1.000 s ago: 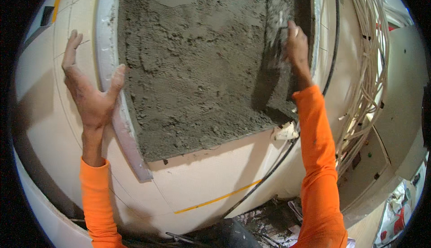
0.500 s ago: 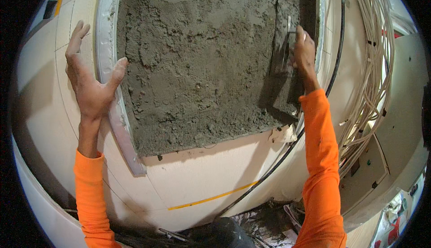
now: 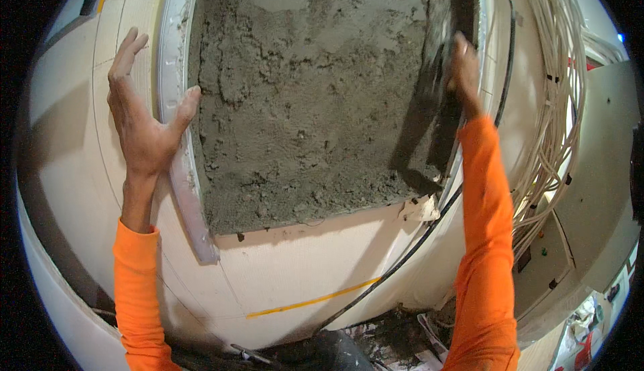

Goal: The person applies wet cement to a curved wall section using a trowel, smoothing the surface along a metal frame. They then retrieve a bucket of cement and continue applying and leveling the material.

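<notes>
Rough grey mortar (image 3: 315, 109) covers a framed patch of the wall. My right hand (image 3: 465, 69) is closed around the handle of a plastering trowel (image 3: 437, 49), whose blade is smeared by motion along the mortar's right side. My left hand (image 3: 149, 119) is open, its fingers spread and dusty, resting at the long pale metal strip (image 3: 176, 96) on the mortar's left edge. The thumb lies across the strip toward the mortar, and the fingers point up over the wall. A smoother band of mortar shows near the top.
A black cable (image 3: 419, 243) runs down along the right edge and below the mortar. Bundled pale cables (image 3: 553, 116) hang at the right, beside a grey panel (image 3: 600, 163). Yellow tape (image 3: 312, 298) marks the wall below. Dark, splattered material (image 3: 382, 334) lies at the bottom.
My right hand and trowel have shifted slightly up and right along the mortar. The left hand stays at the metal strip. The whole view has shifted a little.
</notes>
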Tool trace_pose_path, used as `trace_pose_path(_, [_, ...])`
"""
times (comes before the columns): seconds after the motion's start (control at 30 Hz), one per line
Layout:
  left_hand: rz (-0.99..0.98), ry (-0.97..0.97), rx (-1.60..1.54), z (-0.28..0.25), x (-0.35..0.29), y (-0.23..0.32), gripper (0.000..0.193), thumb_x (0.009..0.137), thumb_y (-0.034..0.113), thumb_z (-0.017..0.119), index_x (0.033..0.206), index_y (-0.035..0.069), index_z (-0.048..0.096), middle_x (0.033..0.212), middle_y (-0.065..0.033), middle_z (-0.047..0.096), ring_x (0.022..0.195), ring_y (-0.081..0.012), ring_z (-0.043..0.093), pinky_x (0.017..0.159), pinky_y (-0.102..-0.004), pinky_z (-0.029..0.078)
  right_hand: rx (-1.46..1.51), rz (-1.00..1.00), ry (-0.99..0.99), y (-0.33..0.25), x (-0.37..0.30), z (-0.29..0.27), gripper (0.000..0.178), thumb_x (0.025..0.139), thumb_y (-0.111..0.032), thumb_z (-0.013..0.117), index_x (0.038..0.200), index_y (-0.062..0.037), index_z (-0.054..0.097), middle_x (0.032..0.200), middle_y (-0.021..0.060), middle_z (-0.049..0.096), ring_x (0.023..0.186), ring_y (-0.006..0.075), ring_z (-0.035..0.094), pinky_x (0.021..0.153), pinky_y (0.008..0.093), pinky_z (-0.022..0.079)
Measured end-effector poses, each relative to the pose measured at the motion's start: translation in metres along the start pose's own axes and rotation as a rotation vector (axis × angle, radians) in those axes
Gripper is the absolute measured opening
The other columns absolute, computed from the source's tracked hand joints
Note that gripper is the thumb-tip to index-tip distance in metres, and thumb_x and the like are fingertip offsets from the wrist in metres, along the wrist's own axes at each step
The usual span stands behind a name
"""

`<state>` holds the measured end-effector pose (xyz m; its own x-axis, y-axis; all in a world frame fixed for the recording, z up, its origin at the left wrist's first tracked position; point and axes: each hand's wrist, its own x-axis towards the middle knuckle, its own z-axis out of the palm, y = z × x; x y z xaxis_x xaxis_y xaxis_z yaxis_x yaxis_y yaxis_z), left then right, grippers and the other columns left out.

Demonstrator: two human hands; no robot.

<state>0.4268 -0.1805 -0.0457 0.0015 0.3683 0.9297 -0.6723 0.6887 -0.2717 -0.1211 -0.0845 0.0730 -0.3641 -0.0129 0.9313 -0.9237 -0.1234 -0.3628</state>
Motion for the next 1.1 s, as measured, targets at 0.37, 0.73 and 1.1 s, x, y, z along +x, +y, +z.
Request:
trace_pose_path(0.37, [0.006, 0.032, -0.013, 0.002, -0.005, -0.003, 0.083, 0.080, 0.033, 0.081, 0.147, 0.006, 0.040, 0.154, -0.0175, 0.042, 0.143, -0.0342, 0.040, 0.120, -0.0450, 0.028, 0.106, 0.126, 0.001, 0.013, -0.101, 0.025, 0.066, 0.103, -0.057, 0.043, 0.094, 0.0031, 0.066, 0.076, 0.0148, 0.065, 0.073, 0.0285, 0.065, 0.069, 0.0431, 0.049])
trace_pose_path(0.73, [0.018, 0.049, -0.002, -0.001, -0.005, 0.001, 0.084, 0.079, 0.038, 0.082, 0.146, 0.007, 0.041, 0.153, -0.0165, 0.044, 0.139, -0.0357, 0.045, 0.117, -0.0455, 0.034, 0.498, 0.265, -0.093, -0.098, -0.162, 0.060, 0.053, 0.102, -0.054, 0.051, 0.090, -0.0037, 0.062, 0.072, 0.0072, 0.056, 0.063, 0.0196, 0.055, 0.057, 0.0368, 0.044])
trace_pose_path(1.1, [-0.063, -0.053, 0.030, -0.009, -0.007, 0.003, 0.084, 0.082, 0.053, 0.072, 0.144, 0.008, 0.037, 0.149, -0.0220, 0.039, 0.139, -0.0390, 0.038, 0.118, -0.0510, 0.029, 0.848, 0.396, -0.154, -0.155, -0.118, 0.068, 0.046, 0.097, -0.050, 0.064, 0.104, -0.0049, 0.058, 0.072, 0.0037, 0.055, 0.057, 0.0175, 0.054, 0.051, 0.0330, 0.047])
